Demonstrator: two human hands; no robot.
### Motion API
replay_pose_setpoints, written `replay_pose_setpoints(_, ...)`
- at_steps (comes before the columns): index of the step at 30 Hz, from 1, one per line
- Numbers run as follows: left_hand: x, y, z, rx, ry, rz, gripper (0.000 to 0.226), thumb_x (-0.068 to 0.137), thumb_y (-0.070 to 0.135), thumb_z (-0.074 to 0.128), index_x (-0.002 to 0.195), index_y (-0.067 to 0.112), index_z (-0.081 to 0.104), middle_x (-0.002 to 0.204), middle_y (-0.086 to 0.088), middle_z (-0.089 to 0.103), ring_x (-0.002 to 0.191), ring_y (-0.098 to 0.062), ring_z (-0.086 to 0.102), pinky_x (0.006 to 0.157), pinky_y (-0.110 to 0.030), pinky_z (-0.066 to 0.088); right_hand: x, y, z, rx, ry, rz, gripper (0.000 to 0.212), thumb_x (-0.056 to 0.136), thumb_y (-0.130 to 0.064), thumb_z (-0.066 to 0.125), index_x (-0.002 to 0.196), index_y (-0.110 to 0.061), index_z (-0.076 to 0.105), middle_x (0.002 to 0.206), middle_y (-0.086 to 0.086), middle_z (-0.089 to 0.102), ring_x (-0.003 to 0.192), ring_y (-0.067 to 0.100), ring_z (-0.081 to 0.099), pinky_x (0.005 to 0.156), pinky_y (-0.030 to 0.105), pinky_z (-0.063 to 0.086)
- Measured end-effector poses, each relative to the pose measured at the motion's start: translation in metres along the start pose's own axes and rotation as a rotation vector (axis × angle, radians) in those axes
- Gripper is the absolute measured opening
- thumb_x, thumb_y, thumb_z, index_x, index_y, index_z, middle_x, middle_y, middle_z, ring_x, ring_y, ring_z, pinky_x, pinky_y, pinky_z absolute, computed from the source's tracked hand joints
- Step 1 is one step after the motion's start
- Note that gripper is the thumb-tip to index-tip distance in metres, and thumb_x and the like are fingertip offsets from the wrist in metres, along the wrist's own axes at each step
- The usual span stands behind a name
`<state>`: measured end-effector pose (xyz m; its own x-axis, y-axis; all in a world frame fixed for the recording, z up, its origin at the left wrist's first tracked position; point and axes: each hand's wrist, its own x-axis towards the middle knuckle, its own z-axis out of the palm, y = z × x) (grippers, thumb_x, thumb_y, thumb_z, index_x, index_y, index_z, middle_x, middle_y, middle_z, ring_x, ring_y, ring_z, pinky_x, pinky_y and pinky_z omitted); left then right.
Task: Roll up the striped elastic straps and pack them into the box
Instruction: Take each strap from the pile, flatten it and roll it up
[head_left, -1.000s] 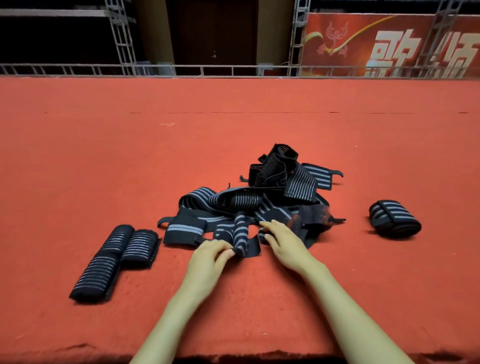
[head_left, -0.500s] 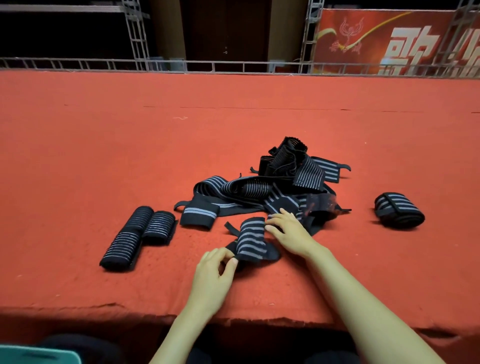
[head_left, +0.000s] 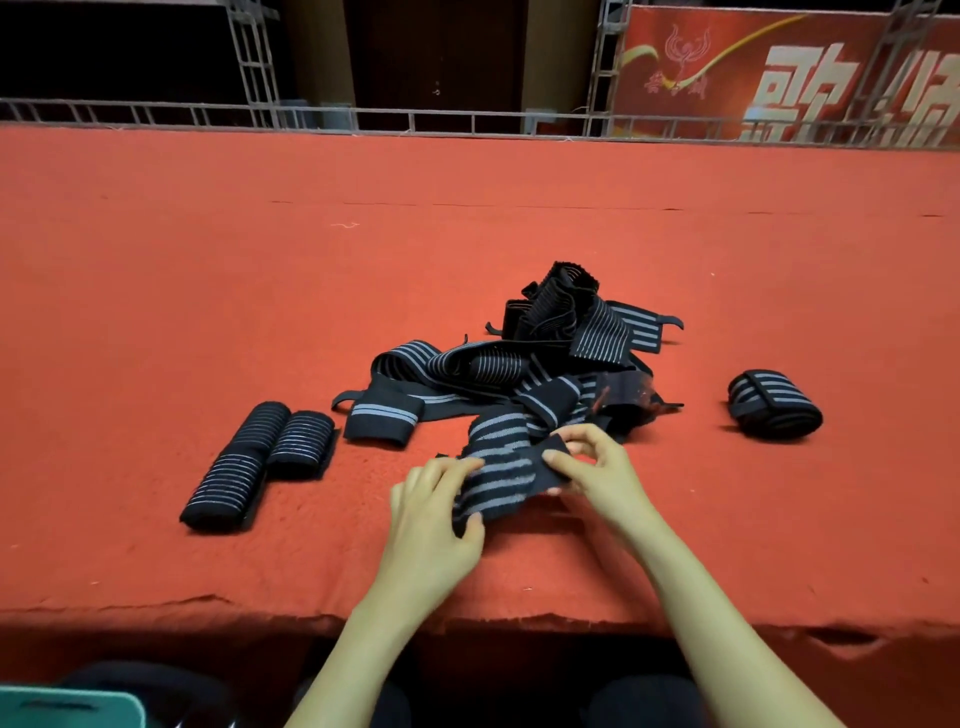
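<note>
A tangled pile of black straps with grey stripes (head_left: 550, 353) lies in the middle of the red carpeted surface (head_left: 208, 291). One strap end (head_left: 498, 467) is lifted toward me out of the pile. My left hand (head_left: 431, 525) grips its near left edge, thumb on top. My right hand (head_left: 597, 473) pinches its right edge between thumb and fingers. Two rolled straps (head_left: 260, 462) lie side by side at the left. A third rolled strap (head_left: 774, 405) sits at the right. No box is clearly in view.
The carpet's ragged front edge (head_left: 208, 605) runs just below my forearms. A teal object (head_left: 67, 706) shows at the bottom left corner. A metal railing (head_left: 363, 117) and a red banner (head_left: 779, 73) stand behind the surface.
Both hands have taken hold of the strap end and lifted it off the carpet toward me; before, the left hand lay beside it and the right hand rested on it.
</note>
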<state>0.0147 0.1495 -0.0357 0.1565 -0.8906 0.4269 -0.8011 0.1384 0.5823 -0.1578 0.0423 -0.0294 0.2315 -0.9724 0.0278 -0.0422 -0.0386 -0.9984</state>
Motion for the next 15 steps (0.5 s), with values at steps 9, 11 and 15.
replay_pose_setpoints(9,0.007,0.027,0.015,-0.301,0.161,0.002,0.017,0.084,0.017,0.069,0.101,0.021,0.067,0.096,0.014,0.065,0.087,0.003,0.060,0.077,-0.008,0.044,-0.033,-0.054,0.008,0.119,-0.169,-0.072,0.015,0.090,-0.001,0.060,0.103,-0.007,0.057,0.085,0.009,0.063,0.074,0.015,0.066,0.063,0.022,0.054)
replay_pose_setpoints(11,0.007,0.027,0.010,-0.374,0.195,-0.104,0.012,0.086,0.013,0.067,0.087,0.024,0.065,0.083,0.010,0.068,0.076,-0.001,0.062,0.068,-0.012,0.046,-0.034,-0.053,0.008,0.117,-0.171,-0.089,0.012,0.093,-0.006,0.056,0.105,-0.008,0.059,0.089,0.010,0.067,0.076,0.015,0.067,0.067,0.021,0.054)
replay_pose_setpoints(15,0.005,0.019,0.007,-0.554,0.180,-0.312,0.019,0.087,0.012,0.065,0.073,0.021,0.055,0.062,0.013,0.058,0.060,-0.003,0.055,0.063,-0.019,0.044,-0.020,-0.026,0.004,-0.226,-0.015,-0.187,0.018,0.090,-0.018,0.063,0.107,-0.025,0.061,0.108,-0.005,0.063,0.095,0.003,0.060,0.084,0.024,0.047)
